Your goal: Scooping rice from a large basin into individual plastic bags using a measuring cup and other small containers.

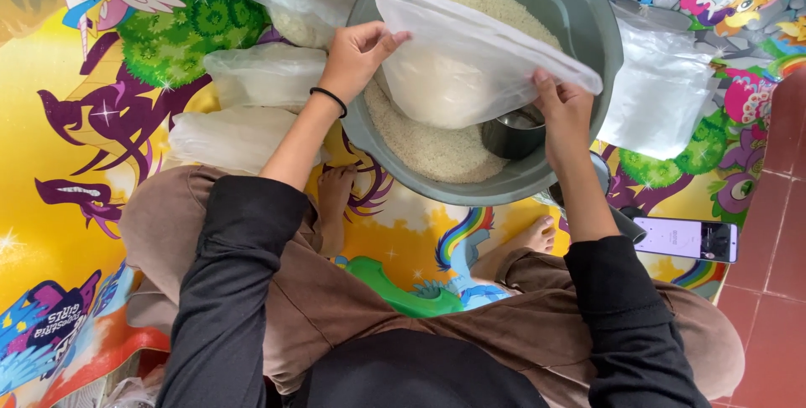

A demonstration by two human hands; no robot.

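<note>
We see a translucent white plastic bag partly filled with white rice (470,60) held over the big grey-green round plastic basin (588,30), which itself holds loose rice. The bag's long axis runs from upper left to lower right, its mouth edge stretched between both hands. Our left hand (357,55) pinches the upper-left end of the rim, fingers closed on the plastic; our right hand (562,114) clamps the lower-right end, fingers closed over the edge too. The bag's bulging belly hangs between the grips, nearer the left hand. A small round steel scoop cup (514,133) sits in the rice just beside the right hand, partly hidden under the bag. Outward: three filled translucent rice bags (264,76) lie left of the basin, a flat stack of empty plastic bags (659,93) lies right, and a phone with lit screen (688,238) rests on the colourful cartoon mat (75,164). The right thumb is hidden, and so is the bag's opening.
</note>
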